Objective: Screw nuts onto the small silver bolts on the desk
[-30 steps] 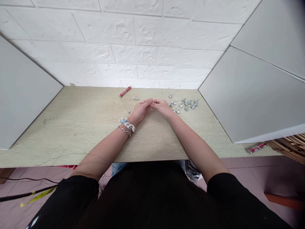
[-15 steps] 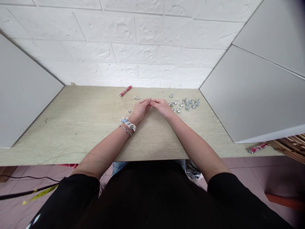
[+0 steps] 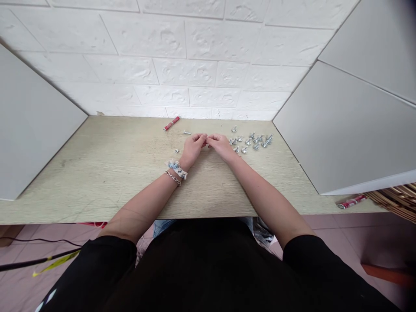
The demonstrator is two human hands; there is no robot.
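Observation:
My left hand (image 3: 193, 148) and my right hand (image 3: 221, 145) meet fingertip to fingertip over the middle of the table (image 3: 130, 169). Both are closed in a pinch, and whatever lies between the fingers is hidden. Left of my left hand sits a small metal nut (image 3: 177, 151). A loose bolt (image 3: 187, 132) lies just behind that hand. Close by my right hand, several bolts with wide round washers (image 3: 248, 141) are spread out, most standing with their shanks up; my right hand partly covers the nearest ones.
A red tube-shaped thing (image 3: 171, 123) lies near the white brick wall (image 3: 201, 71). Grey panels (image 3: 35, 125) border the table left and right. At the front right edge are another red tube (image 3: 351, 201) and a brown woven item (image 3: 394, 199).
Both hands stay together in nearly the same spot, with only a slight shift of the fingers and left wrist. The bolts and nut on the table have not moved.

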